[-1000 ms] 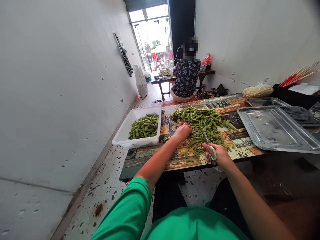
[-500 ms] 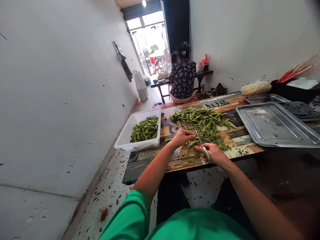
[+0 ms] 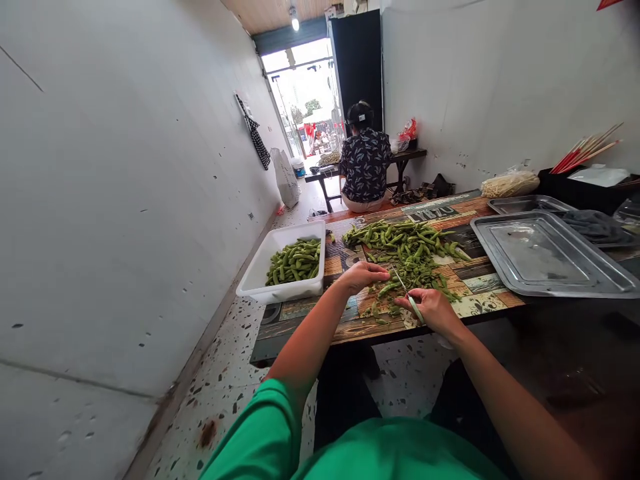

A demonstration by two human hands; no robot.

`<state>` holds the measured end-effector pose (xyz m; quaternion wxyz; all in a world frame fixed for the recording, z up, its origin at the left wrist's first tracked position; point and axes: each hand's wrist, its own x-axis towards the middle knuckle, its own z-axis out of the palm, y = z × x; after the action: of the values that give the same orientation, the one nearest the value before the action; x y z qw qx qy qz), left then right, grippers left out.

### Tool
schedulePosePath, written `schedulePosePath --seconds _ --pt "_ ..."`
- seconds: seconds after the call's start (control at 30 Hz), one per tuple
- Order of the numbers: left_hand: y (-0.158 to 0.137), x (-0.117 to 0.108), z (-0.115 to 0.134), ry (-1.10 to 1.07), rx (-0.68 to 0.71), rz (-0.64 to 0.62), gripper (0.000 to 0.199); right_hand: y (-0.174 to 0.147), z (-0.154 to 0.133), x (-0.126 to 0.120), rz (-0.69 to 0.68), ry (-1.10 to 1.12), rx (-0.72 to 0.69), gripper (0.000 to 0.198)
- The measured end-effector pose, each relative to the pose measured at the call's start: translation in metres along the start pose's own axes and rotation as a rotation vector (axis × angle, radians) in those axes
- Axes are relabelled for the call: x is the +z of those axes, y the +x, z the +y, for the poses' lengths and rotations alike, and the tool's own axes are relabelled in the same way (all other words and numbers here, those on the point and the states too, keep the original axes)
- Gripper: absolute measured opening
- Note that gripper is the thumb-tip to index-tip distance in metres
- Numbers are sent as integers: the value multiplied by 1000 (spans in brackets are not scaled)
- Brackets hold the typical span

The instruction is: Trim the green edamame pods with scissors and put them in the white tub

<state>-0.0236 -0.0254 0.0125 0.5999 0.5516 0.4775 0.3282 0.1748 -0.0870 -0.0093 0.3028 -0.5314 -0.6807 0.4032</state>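
Left grip (image 3: 364,275) has come across to the blades of the scissors (image 3: 413,305); whether it pinches a pod, I cannot tell. Right grip (image 3: 433,310) is closed on the scissors' handles. Pods (image 3: 397,235) lie heaped on the desk (image 3: 370,331) beyond both grips, more in the tub (image 3: 250,280) left of them.

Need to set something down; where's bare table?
Bare: the table's near-left corner, between tub and left forearm; a narrow strip between pod pile and large tray. Crowded: the middle, with scraps, left hand, right hand, scissors.
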Motion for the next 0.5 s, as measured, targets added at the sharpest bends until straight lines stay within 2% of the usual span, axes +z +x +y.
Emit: schedulePosePath --seconds 0.1,0.2,0.3,0.5 --pt "1 6 -2 -227 7 39 28 0 -1 6 -44 313 166 42" --pt "-1 16 -2 -316 79 131 29 -1 -3 12 -109 487 249 43" --pt "-5 27 -3 -302 120 192 28 -1 -5 16 -134 520 241 44" --pt "-13 42 -2 -223 106 207 18 3 -4 17 -104 508 204 43"
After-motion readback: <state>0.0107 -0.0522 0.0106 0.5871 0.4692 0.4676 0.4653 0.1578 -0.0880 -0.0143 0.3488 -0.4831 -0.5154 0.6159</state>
